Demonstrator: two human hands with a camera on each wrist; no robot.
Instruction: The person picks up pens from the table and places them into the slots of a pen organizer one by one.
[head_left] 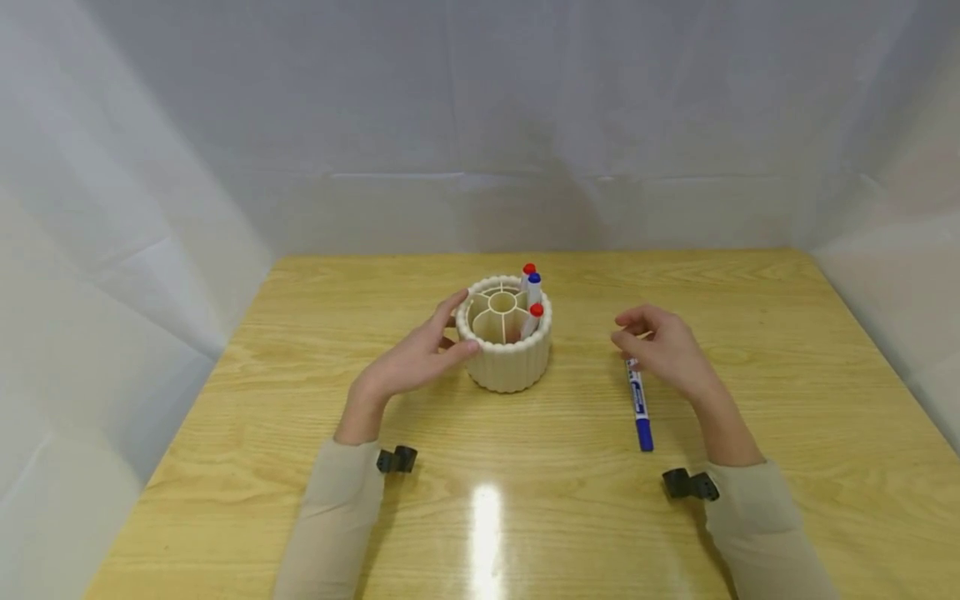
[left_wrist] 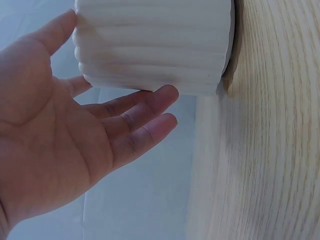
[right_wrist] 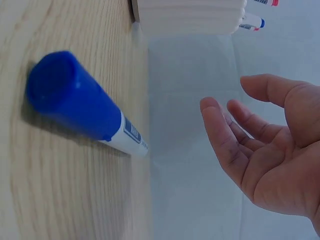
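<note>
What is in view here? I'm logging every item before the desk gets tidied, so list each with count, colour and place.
pen holder: 1, cream, ribbed and round with divided compartments, upright at the middle of the table.
markers in the holder: 3, white bodies, two red caps and one blue cap, standing in the compartments on the holder's right side.
loose marker: 1, white body with blue cap, lying flat on the table right of the holder, its far end under the right hand.
table: 1, light wood grain.
backdrop: white sheeting behind and at both sides.
left hand: fingers straight, touching the holder's left wall.
right hand: loosely curled, just above the loose marker, holding nothing.
</note>
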